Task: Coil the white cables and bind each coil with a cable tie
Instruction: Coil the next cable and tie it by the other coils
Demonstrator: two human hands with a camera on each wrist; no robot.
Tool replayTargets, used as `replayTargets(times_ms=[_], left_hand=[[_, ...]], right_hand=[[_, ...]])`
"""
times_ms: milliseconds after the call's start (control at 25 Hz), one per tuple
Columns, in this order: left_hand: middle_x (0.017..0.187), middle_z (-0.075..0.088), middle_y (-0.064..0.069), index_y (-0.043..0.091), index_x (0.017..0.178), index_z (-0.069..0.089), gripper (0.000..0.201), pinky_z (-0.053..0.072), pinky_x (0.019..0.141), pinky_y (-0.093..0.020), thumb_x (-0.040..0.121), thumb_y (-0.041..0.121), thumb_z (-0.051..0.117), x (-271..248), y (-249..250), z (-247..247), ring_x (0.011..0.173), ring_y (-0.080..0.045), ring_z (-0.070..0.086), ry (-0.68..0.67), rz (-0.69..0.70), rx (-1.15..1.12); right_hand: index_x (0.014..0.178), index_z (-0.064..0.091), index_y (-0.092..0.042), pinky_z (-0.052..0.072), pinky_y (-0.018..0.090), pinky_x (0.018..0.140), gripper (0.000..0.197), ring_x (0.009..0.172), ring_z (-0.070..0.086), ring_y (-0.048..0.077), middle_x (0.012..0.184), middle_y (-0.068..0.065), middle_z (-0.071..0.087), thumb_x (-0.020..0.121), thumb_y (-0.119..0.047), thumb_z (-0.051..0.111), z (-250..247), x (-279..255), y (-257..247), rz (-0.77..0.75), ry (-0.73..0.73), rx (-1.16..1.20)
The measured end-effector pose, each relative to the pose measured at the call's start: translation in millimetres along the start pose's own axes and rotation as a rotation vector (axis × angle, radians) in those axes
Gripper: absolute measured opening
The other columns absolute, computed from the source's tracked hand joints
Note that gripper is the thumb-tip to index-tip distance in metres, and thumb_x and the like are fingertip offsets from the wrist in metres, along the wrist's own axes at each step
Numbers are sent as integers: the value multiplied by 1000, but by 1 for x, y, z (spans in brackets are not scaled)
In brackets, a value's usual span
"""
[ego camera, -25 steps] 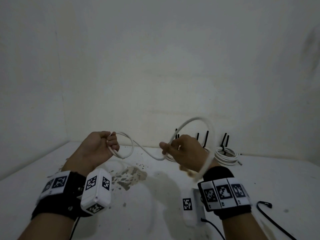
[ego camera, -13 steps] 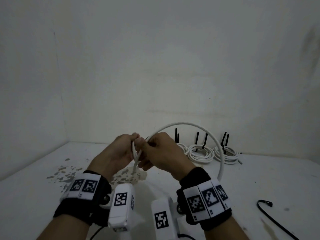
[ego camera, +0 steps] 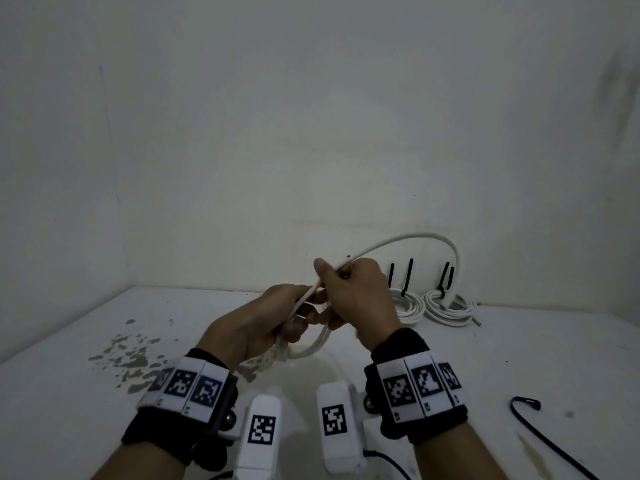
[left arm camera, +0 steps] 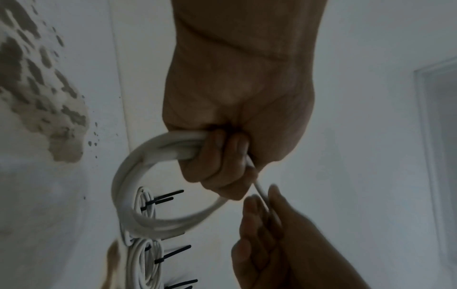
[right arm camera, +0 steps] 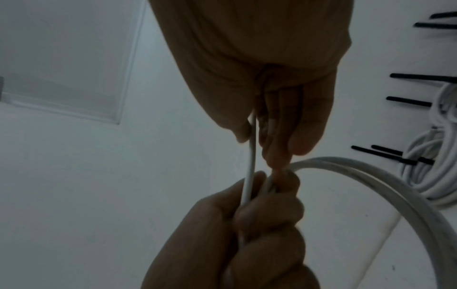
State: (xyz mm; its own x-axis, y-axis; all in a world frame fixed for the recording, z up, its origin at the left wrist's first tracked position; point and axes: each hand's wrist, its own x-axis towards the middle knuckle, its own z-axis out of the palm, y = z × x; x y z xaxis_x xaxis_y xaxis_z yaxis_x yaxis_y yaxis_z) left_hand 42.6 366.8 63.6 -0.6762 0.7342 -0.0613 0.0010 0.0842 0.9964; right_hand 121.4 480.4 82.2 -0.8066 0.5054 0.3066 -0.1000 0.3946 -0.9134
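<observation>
Our left hand (ego camera: 256, 320) grips the gathered loops of the white cable (ego camera: 408, 239) above the counter (ego camera: 86, 410), while our right hand (ego camera: 356, 296) pinches the free length arching behind; we should feed each turn evenly, matching the bound coils (ego camera: 446, 303) by the wall.

Two hands: left hand (ego camera: 266, 317) and right hand (ego camera: 360, 299). One white cable (ego camera: 415, 239) held between them. Two bound coils (ego camera: 408, 303) (ego camera: 446, 304) at two o'clock. One loose black cable tie (ego camera: 540, 431) at four o'clock. Two wrist cameras (ego camera: 263, 434) (ego camera: 337, 427).
</observation>
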Motion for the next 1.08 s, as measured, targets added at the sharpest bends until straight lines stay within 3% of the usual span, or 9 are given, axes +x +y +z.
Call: replayTargets(times_ms=[80, 160, 360, 480, 640, 720, 880, 1000, 1080], left_hand=[[55, 32, 2, 9, 91, 56, 39, 15, 38, -18, 104, 41, 38, -2, 0, -3, 40, -7, 18, 33, -40, -46], [56, 22, 5, 11, 91, 54, 45, 11, 41, -20, 97, 55, 45, -3, 1, -9, 42, -8, 14, 61, -34, -18], [50, 23, 6, 17, 73, 46, 38, 14, 37, -17, 93, 46, 59, 8, -9, -19, 37, -8, 15, 216, -56, 15], [47, 23, 7, 20, 67, 40, 41, 15, 35, -17, 94, 43, 60, 12, -21, -30, 35, -8, 16, 290, -98, -117], [48, 18, 8, 23, 62, 33, 45, 12, 35, -16, 97, 40, 56, 17, -26, -36, 34, -8, 13, 304, -76, -257], [45, 16, 8, 24, 61, 29, 47, 10, 34, -15, 98, 39, 52, 18, -24, -37, 31, -8, 12, 301, -59, -330], [44, 14, 8, 24, 60, 28, 47, 9, 33, -17, 97, 36, 53, 17, -19, -45, 30, -8, 10, 342, 4, -427], [43, 14, 9, 24, 59, 28, 47, 13, 30, -16, 95, 36, 56, 17, -17, -48, 30, -8, 11, 375, 35, -477], [42, 15, 9, 24, 59, 29, 47, 13, 30, -16, 95, 37, 56, 17, -17, -47, 29, -8, 11, 380, 40, -474]], right_hand=[[84, 64, 1, 49, 27, 38, 41, 45, 66, 26, 70, 13, 71, 101, -36, 56, -10, 6, 6, 71, 103, 138], [86, 59, -2, 50, 29, 41, 36, 47, 63, 26, 72, 14, 66, 103, -33, 52, -22, 14, 13, 144, 199, 354], [114, 51, -8, 57, 44, 77, 13, 83, 64, 27, 85, 11, 63, 103, -6, 44, -36, 20, 16, 105, 248, 637], [110, 52, -13, 55, 42, 75, 12, 71, 63, 23, 70, 7, 56, 102, -8, 45, -48, 16, 8, -31, 133, 639], [112, 51, -26, 53, 44, 76, 30, 75, 51, 21, 82, 9, 51, 87, -15, 62, -47, 3, -2, -141, -128, 62], [115, 55, -29, 47, 32, 79, 35, 86, 53, 16, 95, 3, 57, 83, -16, 63, -44, -4, -9, -176, -270, -11], [122, 61, -15, 46, 41, 104, 39, 94, 51, 16, 89, -3, 52, 83, -18, 56, -32, -1, -14, 32, -347, 435], [142, 44, -13, 57, 42, 92, 41, 119, 60, 31, 127, 11, 53, 101, -7, 41, -23, 2, -10, 153, -307, 545], [148, 29, -28, 62, 40, 66, 45, 91, 73, 30, 118, 18, 66, 107, -14, 39, -21, -3, -7, 143, -389, 413]])
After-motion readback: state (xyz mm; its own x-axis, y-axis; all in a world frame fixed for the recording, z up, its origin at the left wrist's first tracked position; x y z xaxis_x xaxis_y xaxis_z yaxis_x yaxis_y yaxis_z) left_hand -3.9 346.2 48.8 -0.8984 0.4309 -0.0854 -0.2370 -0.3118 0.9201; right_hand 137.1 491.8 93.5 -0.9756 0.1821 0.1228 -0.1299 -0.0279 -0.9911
